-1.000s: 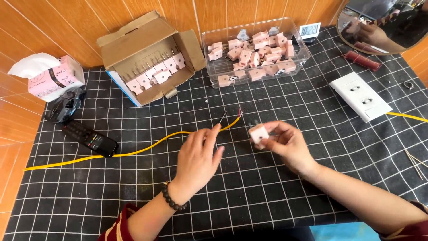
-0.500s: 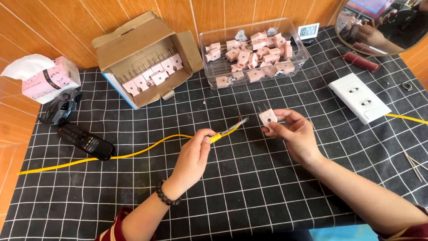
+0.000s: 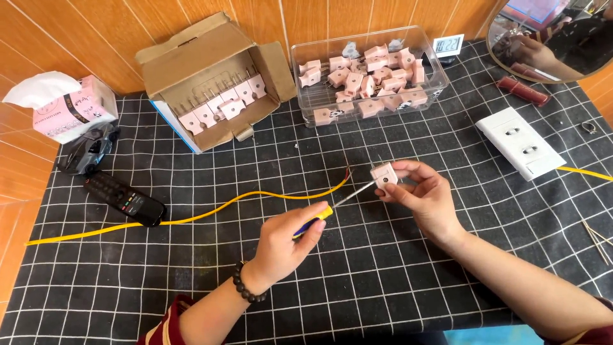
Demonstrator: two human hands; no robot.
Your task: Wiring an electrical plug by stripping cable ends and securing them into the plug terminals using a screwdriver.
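Observation:
My left hand (image 3: 285, 245) grips a screwdriver (image 3: 332, 207) with a yellow and blue handle; its thin shaft points up and right, and the tip meets a small pink plug (image 3: 385, 174). My right hand (image 3: 424, 197) holds that plug above the black checked cloth (image 3: 191, 294), pinched between thumb and fingers. A yellow cable (image 3: 211, 211) runs along the cloth from the left edge and ends with bare wires just left of the plug.
An open cardboard box (image 3: 211, 83) and a clear plastic tub (image 3: 370, 76) at the back both hold pink plugs. A white socket plate (image 3: 520, 142) lies at right. A remote (image 3: 124, 199), toy car (image 3: 86, 150) and tissue pack (image 3: 73, 112) sit at left.
My left hand picked the screwdriver up off the cloth and brought its tip to the plug. My right hand lifted the plug slightly and turned it toward the tip.

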